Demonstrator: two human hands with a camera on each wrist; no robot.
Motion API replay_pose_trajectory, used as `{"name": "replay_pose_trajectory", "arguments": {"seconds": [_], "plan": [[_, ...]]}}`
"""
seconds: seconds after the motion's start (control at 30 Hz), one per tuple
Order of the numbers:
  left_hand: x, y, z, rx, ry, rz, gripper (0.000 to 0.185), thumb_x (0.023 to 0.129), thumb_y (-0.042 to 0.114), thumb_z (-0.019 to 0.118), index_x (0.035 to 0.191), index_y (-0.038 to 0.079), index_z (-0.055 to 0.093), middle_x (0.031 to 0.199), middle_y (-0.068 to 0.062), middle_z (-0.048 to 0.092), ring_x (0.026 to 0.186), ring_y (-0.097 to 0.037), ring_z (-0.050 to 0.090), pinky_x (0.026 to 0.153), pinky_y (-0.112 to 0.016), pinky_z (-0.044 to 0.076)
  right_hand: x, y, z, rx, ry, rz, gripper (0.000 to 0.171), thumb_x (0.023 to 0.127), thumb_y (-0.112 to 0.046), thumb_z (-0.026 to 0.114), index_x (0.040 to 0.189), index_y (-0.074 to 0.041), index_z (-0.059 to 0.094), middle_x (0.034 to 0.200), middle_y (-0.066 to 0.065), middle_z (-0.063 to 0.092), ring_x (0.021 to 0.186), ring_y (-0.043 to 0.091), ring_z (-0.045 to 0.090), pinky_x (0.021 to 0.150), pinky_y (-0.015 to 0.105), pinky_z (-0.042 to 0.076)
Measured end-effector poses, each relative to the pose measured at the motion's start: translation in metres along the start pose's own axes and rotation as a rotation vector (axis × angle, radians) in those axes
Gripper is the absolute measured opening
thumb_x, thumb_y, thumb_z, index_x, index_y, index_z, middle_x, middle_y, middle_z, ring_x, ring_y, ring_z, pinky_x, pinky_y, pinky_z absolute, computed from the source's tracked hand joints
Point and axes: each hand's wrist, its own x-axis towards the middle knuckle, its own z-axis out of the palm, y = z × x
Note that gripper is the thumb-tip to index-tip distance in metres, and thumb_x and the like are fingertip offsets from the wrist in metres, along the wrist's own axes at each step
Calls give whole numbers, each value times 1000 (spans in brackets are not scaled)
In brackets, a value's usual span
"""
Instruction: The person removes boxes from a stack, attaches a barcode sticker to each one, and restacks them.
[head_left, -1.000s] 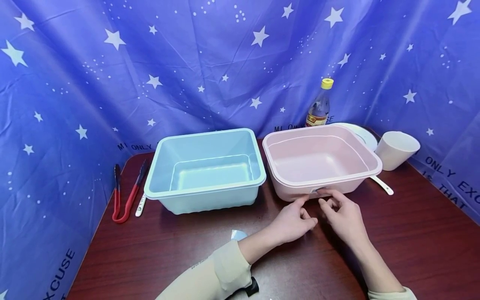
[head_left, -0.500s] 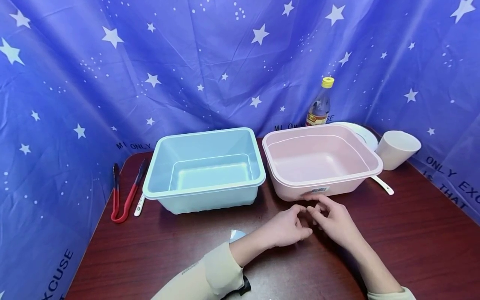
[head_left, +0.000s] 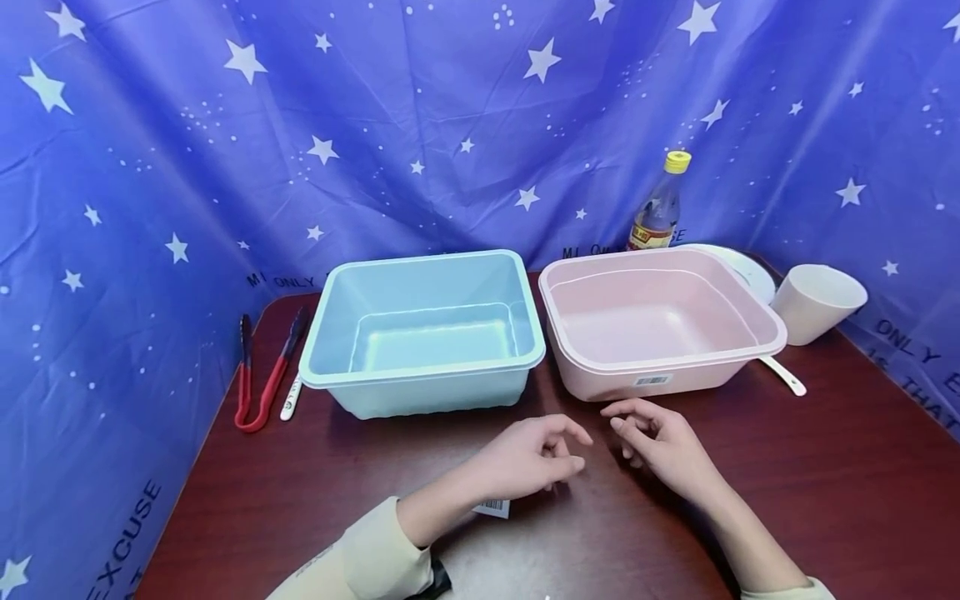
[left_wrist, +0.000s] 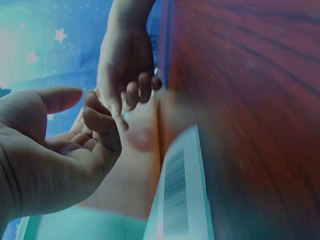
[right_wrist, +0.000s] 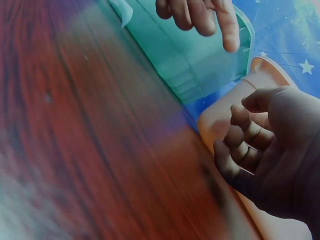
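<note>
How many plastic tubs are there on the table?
2: the blue tub on the left and the pink tub next to it on the right, in front of the yellow-capped bottle.

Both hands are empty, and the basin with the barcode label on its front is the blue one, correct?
Not quite: the barcode label sits on the pink basin, not the blue basin, as the head view shows. The left hand and right hand are indeed empty.
</note>
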Motion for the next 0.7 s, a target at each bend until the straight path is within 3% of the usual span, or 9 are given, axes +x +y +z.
{"name": "replay_pose_trajectory", "arguments": {"seconds": [0.13, 0.37, 0.7], "plan": [[-12, -5, -13, -68, 45, 4, 22, 96, 11, 68, 118, 8, 67, 71, -1, 63, 54, -13, 56, 53, -26, 51, 1, 3, 5, 77, -15, -4, 19, 102, -13, 62, 114, 1, 67, 61, 4, 55, 47, 19, 54, 42, 32, 46], [-26, -21, -30, -76, 118, -12, 21, 96, 10, 65, 117, 7, 68, 70, 1, 62, 56, -12, 55, 56, -24, 48, 2, 4, 20, 181, -45, -53, 17, 102, -9, 59, 110, 5, 66, 59, 2, 53, 48, 10, 49, 42, 29, 45], [-48, -43, -48, -84, 211, -40, 21, 97, 9, 65, 117, 2, 67, 74, -1, 60, 61, -14, 54, 58, -25, 47, 3, -1, 42, 259, -37, -108, 16, 103, -6, 57, 104, 7, 66, 56, 8, 50, 46, 11, 47, 39, 29, 42]]}}
